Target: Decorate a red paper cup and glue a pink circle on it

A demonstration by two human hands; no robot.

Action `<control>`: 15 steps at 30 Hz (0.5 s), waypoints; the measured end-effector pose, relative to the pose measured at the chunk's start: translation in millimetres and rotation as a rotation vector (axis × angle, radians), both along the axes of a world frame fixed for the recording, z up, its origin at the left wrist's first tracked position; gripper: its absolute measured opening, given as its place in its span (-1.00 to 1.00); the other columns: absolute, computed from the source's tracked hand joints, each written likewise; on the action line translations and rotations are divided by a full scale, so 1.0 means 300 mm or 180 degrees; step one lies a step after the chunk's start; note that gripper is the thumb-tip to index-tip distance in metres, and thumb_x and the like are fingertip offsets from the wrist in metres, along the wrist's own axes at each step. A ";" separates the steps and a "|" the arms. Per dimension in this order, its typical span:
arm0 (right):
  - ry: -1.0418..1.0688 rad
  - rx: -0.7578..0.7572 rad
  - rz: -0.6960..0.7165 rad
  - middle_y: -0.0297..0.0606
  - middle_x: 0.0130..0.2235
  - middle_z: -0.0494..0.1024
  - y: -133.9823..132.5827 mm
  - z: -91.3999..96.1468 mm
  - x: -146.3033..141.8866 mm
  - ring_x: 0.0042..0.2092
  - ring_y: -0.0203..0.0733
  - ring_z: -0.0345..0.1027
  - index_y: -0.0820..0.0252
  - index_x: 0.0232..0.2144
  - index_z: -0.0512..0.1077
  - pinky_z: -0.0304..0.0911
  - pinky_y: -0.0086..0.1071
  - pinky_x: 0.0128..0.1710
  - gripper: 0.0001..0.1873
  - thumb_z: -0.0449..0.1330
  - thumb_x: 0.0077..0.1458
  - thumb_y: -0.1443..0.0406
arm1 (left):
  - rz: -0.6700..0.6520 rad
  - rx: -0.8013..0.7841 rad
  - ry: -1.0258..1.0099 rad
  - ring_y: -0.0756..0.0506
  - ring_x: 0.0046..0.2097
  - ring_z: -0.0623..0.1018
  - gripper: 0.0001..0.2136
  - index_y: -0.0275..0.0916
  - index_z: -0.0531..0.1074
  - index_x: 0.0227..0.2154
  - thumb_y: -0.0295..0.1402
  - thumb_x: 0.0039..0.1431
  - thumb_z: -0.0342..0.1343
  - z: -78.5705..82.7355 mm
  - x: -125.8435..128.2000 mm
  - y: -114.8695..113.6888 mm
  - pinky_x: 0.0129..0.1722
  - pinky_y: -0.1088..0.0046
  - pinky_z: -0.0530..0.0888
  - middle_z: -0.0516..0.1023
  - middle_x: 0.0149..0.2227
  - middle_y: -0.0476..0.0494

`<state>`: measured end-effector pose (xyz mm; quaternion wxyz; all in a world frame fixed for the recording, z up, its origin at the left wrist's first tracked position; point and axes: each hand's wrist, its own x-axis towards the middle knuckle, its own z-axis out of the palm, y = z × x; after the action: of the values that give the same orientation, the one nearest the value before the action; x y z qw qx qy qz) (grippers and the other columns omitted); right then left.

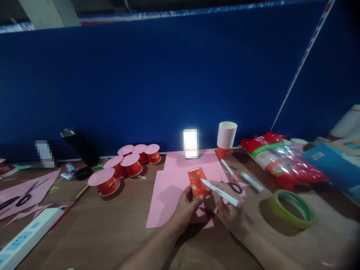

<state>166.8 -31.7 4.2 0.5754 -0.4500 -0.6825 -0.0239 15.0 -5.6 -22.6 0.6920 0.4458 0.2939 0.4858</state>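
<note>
My left hand (pixel 188 205) is closed round a red paper cup (pixel 197 181), which it holds tilted over a pink paper sheet (pixel 174 176) on the wooden table. A white marker pen (pixel 219 192) is gripped in my right hand (pixel 229 210), with its tip touching the cup's side. Both forearms reach in from the bottom edge.
Several upturned red cups with pink paper discs (pixel 127 165) stand to the left. A stack of paper cups (pixel 226 139), scissors (pixel 234 187), two more pens, a green tape roll (pixel 292 208) and a bag of cups (pixel 278 161) lie right. Scissors on pink scraps (pixel 21 197) and a power strip (pixel 25 238) lie far left.
</note>
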 end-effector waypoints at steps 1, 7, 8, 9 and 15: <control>-0.0023 -0.0001 0.0020 -0.19 -0.28 0.60 -0.001 0.003 0.000 -0.24 -0.09 0.51 0.09 -0.20 0.48 0.48 -0.20 -0.20 -0.82 0.09 0.21 0.28 | 0.0000 -0.0011 0.0003 -0.27 0.04 0.48 -0.53 -0.27 0.42 -0.03 -0.24 -0.02 0.30 0.001 0.000 0.000 0.07 0.17 0.37 0.51 0.01 -0.32; -0.0140 0.0011 0.0115 -0.18 -0.28 0.59 -0.006 0.010 0.000 -0.25 -0.08 0.50 0.09 -0.12 0.43 0.47 -0.22 -0.24 -0.79 0.07 0.21 0.33 | 0.0008 -0.0024 -0.0035 -0.28 0.06 0.47 -0.53 -0.28 0.42 -0.03 -0.24 -0.01 0.30 0.002 0.002 0.000 0.11 0.13 0.33 0.51 0.01 -0.33; -0.0172 0.0027 0.0110 -0.18 -0.28 0.59 -0.006 0.009 0.000 -0.25 -0.08 0.50 0.10 -0.13 0.43 0.46 -0.22 -0.23 -0.79 0.07 0.21 0.33 | -0.0003 -0.0028 -0.0051 -0.28 0.06 0.47 -0.54 -0.28 0.42 -0.03 -0.25 -0.01 0.30 0.001 0.002 0.001 0.11 0.13 0.32 0.51 0.01 -0.33; -0.0201 0.0031 0.0101 -0.18 -0.27 0.59 -0.006 0.008 -0.001 -0.24 -0.08 0.50 0.10 -0.13 0.43 0.46 -0.22 -0.22 -0.79 0.08 0.20 0.34 | -0.0004 -0.0030 -0.0076 -0.27 0.06 0.47 -0.55 -0.28 0.42 -0.04 -0.25 0.00 0.30 0.000 0.003 0.001 0.12 0.14 0.32 0.51 0.01 -0.32; -0.0247 -0.0074 0.0120 -0.15 -0.25 0.59 -0.003 -0.011 0.002 -0.21 -0.10 0.50 0.17 -0.16 0.45 0.44 -0.22 -0.19 -0.79 0.06 0.20 0.38 | -0.0003 -0.0137 -0.0143 -0.26 0.03 0.49 -0.55 -0.29 0.42 -0.05 -0.28 -0.02 0.31 -0.006 0.006 0.005 0.10 0.15 0.34 0.51 0.00 -0.33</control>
<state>167.4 -32.6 0.9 0.5436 -0.4425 -0.7129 -0.0225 16.8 -4.2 -24.5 0.7081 0.4199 0.2886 0.4889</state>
